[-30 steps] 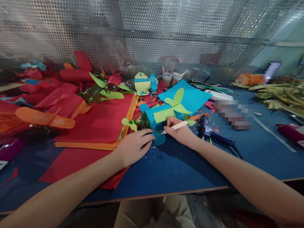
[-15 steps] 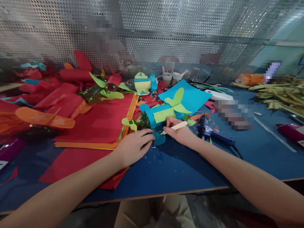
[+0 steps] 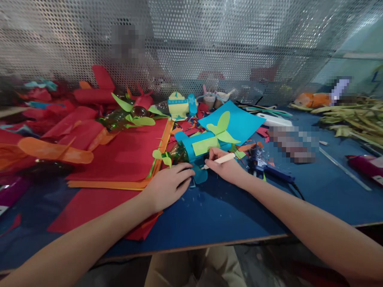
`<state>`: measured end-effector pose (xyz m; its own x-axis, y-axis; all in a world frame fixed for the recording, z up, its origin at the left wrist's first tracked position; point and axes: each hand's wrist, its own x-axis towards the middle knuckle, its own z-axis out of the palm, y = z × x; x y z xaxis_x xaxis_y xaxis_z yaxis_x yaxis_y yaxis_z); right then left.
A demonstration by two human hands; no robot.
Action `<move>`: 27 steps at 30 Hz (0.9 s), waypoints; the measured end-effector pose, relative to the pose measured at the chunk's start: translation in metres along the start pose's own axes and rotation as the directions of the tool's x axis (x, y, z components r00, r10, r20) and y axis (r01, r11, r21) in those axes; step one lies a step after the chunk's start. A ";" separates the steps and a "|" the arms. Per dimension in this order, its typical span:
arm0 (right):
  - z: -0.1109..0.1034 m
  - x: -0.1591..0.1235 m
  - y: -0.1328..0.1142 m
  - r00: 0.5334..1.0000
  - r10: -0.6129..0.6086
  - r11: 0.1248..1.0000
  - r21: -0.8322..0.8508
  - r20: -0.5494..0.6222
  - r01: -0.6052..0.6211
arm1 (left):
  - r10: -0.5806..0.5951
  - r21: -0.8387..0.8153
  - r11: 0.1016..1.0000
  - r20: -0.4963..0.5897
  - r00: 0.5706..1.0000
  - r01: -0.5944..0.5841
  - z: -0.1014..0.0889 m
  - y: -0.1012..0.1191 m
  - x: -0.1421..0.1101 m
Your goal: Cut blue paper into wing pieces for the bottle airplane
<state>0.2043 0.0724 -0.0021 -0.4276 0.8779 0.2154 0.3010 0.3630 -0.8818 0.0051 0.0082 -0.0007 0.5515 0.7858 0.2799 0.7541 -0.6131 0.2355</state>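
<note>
Head view: the right hand (image 3: 226,169) has a narrow grip, thumb and fingers closed on a pale pen (image 3: 226,158), whose tip slants down to a blue paper wing (image 3: 201,176); whether it touches is too small to tell. The left hand (image 3: 167,189) lies palm down with its fingertips at the wing's left edge, and I cannot tell whether that grip pinches the paper or only presses it. The likeliest trouble is a skidding stroke: if the left fingers ease off, the thin wing could shift under the tip, and a hard push could crease it. The blue bottle plane (image 3: 195,141) that bears this wing could also roll, its body being round, if the right knuckles lean on it. It lies on the counter (image 3: 227,217), just beyond the two hands, its long axis running mostly left to right. Its nose, with a green propeller (image 3: 163,156), points left and slightly toward the person; its leaf-green tail fins (image 3: 223,127) stand at the right, farther back, near a blue sheet (image 3: 247,121). Farther right, a glue gun (image 3: 277,173) lies near the right forearm, so a sideways sweep of the elbow might nudge it or drag its cord.
</note>
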 end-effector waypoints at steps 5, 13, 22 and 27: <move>0.001 0.001 0.002 0.999 -0.034 0.999 0.009 0.012 0.033 | -0.022 -0.011 1.000 0.003 1.000 0.022 -0.001 0.002 0.000; -0.001 -0.001 -0.002 0.999 0.037 0.953 0.301 0.027 -0.043 | 0.023 0.030 0.999 -0.005 1.000 -0.023 -0.002 -0.002 -0.001; 0.002 -0.001 -0.003 0.998 0.010 0.983 0.186 -0.066 0.002 | 0.027 0.033 0.999 -0.006 1.000 -0.027 -0.003 -0.002 -0.003; 0.002 0.002 0.002 0.994 0.025 0.997 0.081 -0.102 -0.016 | 0.044 0.080 0.996 0.056 0.997 -0.048 -0.004 -0.005 -0.005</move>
<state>0.2029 0.0745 -0.0045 -0.3310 0.9138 0.2353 0.2382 0.3222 -0.9162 -0.0029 0.0065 0.0008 0.6031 0.7614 0.2377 0.7526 -0.6419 0.1469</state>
